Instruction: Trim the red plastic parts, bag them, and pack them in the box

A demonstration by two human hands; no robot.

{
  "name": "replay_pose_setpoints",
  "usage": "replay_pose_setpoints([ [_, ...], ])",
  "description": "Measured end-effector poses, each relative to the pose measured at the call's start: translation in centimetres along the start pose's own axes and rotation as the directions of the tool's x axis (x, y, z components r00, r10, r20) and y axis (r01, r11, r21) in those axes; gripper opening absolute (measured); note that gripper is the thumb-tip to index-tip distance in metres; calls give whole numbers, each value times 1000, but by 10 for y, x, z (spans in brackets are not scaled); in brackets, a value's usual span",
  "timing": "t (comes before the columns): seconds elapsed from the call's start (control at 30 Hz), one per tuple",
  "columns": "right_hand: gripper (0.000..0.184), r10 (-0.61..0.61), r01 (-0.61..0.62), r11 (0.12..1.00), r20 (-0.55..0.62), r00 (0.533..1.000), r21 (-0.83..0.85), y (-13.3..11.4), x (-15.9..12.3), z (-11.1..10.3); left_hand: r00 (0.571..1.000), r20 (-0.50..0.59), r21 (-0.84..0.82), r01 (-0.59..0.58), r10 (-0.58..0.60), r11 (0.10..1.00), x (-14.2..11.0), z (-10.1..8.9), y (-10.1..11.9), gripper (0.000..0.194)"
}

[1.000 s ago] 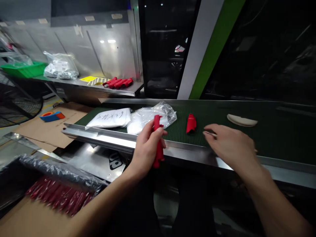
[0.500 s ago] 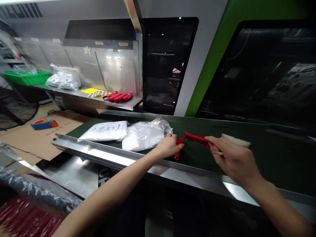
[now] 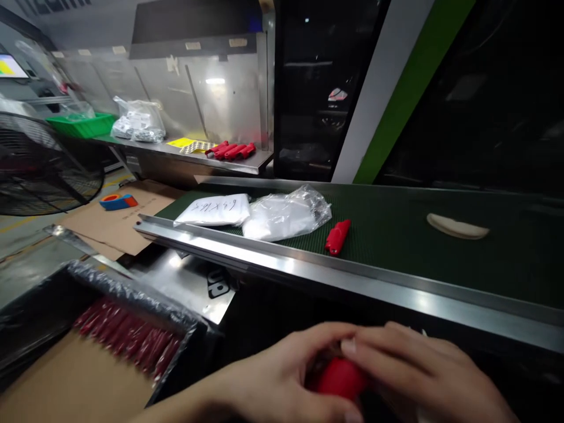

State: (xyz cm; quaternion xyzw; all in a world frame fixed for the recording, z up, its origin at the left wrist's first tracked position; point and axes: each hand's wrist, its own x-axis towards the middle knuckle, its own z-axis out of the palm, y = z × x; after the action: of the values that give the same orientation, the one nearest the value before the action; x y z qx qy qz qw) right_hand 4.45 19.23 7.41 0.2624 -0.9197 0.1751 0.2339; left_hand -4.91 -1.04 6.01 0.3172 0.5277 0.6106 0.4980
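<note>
Across the belt [image 3: 396,241], a loose red part [image 3: 338,237] lies just beside a clear bag [image 3: 284,216], which touches the white pack [image 3: 214,210] to its left. Well apart, toward the right, rests a pale pad [image 3: 458,227]. The metal rail [image 3: 308,267] runs along the belt's near edge, between these things and the hands. On the shelf [image 3: 263,160] behind are a row of red parts [image 3: 231,151], a yellow sheet [image 3: 180,142], a bulging bag [image 3: 140,120] and a green tray [image 3: 83,125]. At lower left, the lined box [image 3: 74,376] holds wrapped red pieces [image 3: 127,335]; beyond it, a blue-orange tool [image 3: 118,202] sits on cardboard [image 3: 132,220].

Below the rail, the left hand [image 3: 282,376] curls around a held red part [image 3: 339,379], thumb low and fingers over the top. The right hand [image 3: 423,370] lies against it from the other side, its fingers close together and bent over, their tips meeting the left fingers. The hands cover most of the part, so how firmly the right fingers press it cannot be told.
</note>
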Motion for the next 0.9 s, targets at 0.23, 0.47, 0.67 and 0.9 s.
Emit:
replay_pose_setpoints([
  [0.23,36,512,-510,837,47,858,196,-29,-6,34,896,-387,-531,-24,-217,847,-28,22,-41,36],
  [0.47,32,304,-292,940,-43,952,176,-48,-2,42,865,-434,-637,-98,-251,764,-41,37,-37,30],
  [0.67,37,232,-228,972,-82,969,63,-50,-7,43,845,-495,-590,-156,-202,792,-45,41,-42,29],
  [0.9,42,145,-145,989,-19,989,-37,-46,-13,37,839,-508,-585,-169,-196,793,-46,42,-40,23],
])
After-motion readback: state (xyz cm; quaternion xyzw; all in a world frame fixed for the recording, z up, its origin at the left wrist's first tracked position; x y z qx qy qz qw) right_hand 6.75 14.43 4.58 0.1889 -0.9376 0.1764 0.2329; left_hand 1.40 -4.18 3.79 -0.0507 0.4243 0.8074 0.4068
